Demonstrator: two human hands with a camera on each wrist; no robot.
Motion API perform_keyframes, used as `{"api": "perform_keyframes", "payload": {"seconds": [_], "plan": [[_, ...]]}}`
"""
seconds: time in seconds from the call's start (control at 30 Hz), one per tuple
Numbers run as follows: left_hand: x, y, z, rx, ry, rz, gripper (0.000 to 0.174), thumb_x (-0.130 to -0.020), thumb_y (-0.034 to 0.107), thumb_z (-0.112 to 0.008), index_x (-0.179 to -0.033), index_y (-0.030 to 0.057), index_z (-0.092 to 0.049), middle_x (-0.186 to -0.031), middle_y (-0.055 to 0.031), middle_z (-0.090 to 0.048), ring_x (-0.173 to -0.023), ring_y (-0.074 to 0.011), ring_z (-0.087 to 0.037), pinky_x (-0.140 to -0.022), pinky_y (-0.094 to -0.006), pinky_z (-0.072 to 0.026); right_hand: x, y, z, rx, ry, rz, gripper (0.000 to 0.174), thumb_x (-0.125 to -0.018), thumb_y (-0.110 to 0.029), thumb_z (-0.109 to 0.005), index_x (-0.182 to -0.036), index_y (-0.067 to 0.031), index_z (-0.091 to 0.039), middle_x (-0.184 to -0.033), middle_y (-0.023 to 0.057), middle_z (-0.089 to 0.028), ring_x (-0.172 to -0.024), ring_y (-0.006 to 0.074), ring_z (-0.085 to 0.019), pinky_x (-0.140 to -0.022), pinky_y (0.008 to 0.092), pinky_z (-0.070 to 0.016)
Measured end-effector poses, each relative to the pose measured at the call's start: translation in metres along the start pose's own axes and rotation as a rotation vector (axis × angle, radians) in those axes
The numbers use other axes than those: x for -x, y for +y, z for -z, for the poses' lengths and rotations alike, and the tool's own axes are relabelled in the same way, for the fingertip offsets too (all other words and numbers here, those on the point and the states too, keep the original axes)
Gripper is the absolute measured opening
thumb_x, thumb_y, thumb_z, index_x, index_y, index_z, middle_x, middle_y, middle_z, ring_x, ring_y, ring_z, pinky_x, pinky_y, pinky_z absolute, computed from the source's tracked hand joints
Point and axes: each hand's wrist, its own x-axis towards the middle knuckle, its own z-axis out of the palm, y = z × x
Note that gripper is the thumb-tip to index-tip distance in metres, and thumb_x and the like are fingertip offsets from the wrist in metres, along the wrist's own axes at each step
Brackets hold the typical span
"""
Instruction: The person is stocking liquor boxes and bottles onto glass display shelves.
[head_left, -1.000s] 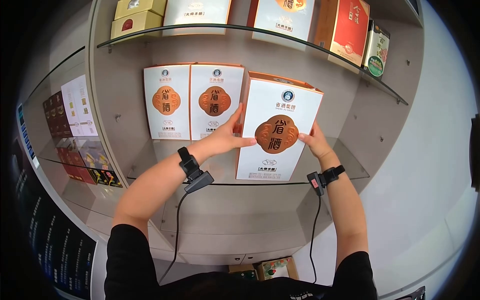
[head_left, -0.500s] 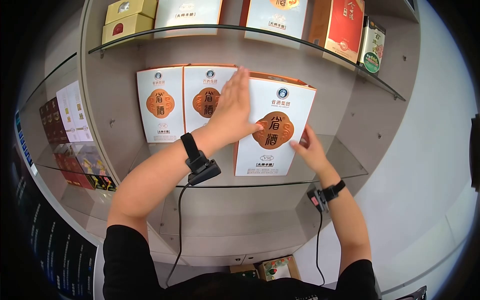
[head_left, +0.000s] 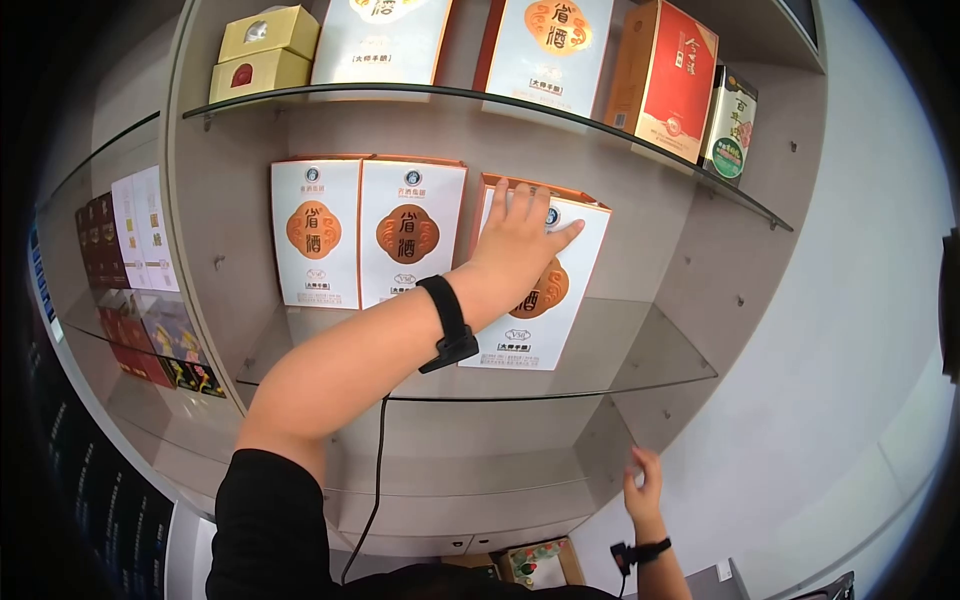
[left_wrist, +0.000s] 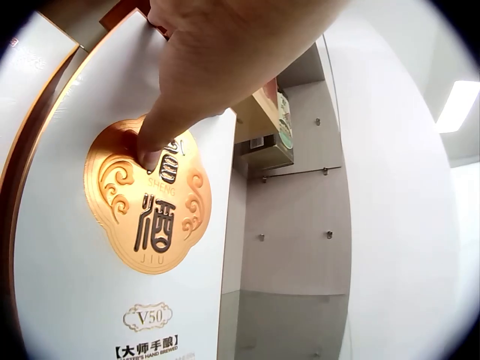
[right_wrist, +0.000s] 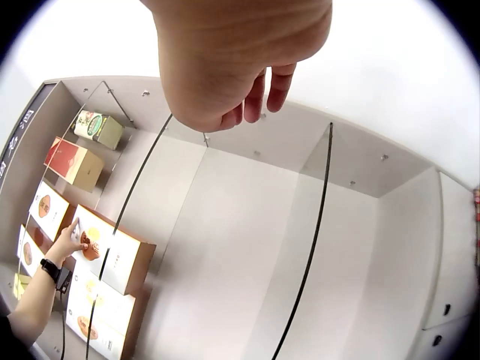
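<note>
A white gift box with an orange medallion (head_left: 545, 300) stands on the middle glass shelf (head_left: 640, 350), third in a row of like boxes. My left hand (head_left: 525, 225) lies flat against its upper front, fingers spread and straight. In the left wrist view a fingertip (left_wrist: 150, 157) presses the top of the orange medallion (left_wrist: 154, 217). My right hand (head_left: 645, 480) hangs low at the lower right, away from the shelf, fingers loosely bent and holding nothing. The right wrist view shows this hand (right_wrist: 240, 67) before a pale wall.
Two matching white boxes (head_left: 362, 232) stand left of the touched one. The upper glass shelf (head_left: 560, 110) carries white, red (head_left: 675, 75), green (head_left: 732, 125) and yellow boxes (head_left: 265, 50). Dark boxes (head_left: 150, 320) fill the left bay. A carton (head_left: 535, 560) sits on the floor below.
The box has gone back from a two-hand grip to standing on the shelf. My left hand slid up its front. My right hand let go and dropped low to the right.
</note>
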Motion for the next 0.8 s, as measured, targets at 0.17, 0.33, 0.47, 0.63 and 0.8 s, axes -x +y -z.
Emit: {"api": "perform_keyframes", "payload": {"seconds": [0.17, 0.33, 0.47, 0.63, 0.8], "plan": [[-0.016, 0.002, -0.015, -0.126, -0.124, 0.042, 0.056, -0.089, 0.011, -0.058, -0.141, 0.0293, -0.048, -0.139, -0.0249, -0.039, -0.131, -0.0413, -0.035, -0.113, -0.0574, -0.0204, 0.102, 0.038, 0.011, -0.046, 0.040, -0.222, 0.036, -0.077, 0.008, -0.057, -0.111, -0.0035, -0.061, -0.110, 0.0138, -0.059, -0.100, 0.0257, -0.058, -0.085, 0.0344, -0.0495], [-0.031, -0.006, -0.030, -0.214, -0.268, 0.068, 0.060, -0.092, 0.013, -0.056, -0.146, 0.0319, -0.040, -0.143, -0.0246, -0.036, -0.135, -0.0404, -0.032, -0.115, -0.0555, -0.0192, 0.152, 0.044, 0.031, -0.068, 0.107, -0.391, 0.038, -0.079, 0.013, -0.053, -0.112, -0.0039, -0.060, -0.111, 0.0107, -0.057, -0.099, 0.0210, -0.059, -0.084, 0.0315, -0.0504], [-0.031, -0.015, -0.045, -0.175, -0.300, 0.104, 0.060, -0.093, 0.012, -0.054, -0.146, 0.0332, -0.038, -0.144, -0.0242, -0.035, -0.137, -0.0400, -0.030, -0.116, -0.0536, -0.0182, 0.179, 0.050, 0.046, -0.043, 0.135, -0.458, 0.034, -0.080, 0.012, -0.053, -0.110, -0.0024, -0.060, -0.107, 0.0106, -0.058, -0.095, 0.0203, -0.060, -0.082, 0.0299, -0.0508], [-0.026, -0.028, -0.063, -0.198, -0.268, 0.111, 0.057, -0.094, 0.013, -0.052, -0.145, 0.0345, -0.040, -0.144, -0.0224, -0.036, -0.138, -0.0387, -0.030, -0.116, -0.0538, -0.0197, 0.213, 0.066, 0.057, 0.028, 0.108, -0.588, 0.031, -0.082, 0.011, -0.051, -0.109, -0.0011, -0.061, -0.108, 0.0082, -0.060, -0.097, 0.0173, -0.060, -0.080, 0.0287, -0.0504], [-0.026, -0.040, -0.073, -0.175, -0.252, 0.107, 0.057, -0.093, 0.012, -0.053, -0.143, 0.0361, -0.042, -0.143, -0.0206, -0.037, -0.138, -0.0373, -0.031, -0.115, -0.0534, -0.0209, 0.257, 0.077, 0.058, 0.099, 0.150, -0.752, 0.026, -0.083, 0.008, -0.052, -0.104, -0.0023, -0.064, -0.099, 0.0061, -0.063, -0.092, 0.0154, -0.062, -0.077, 0.0283, -0.0514]]}}
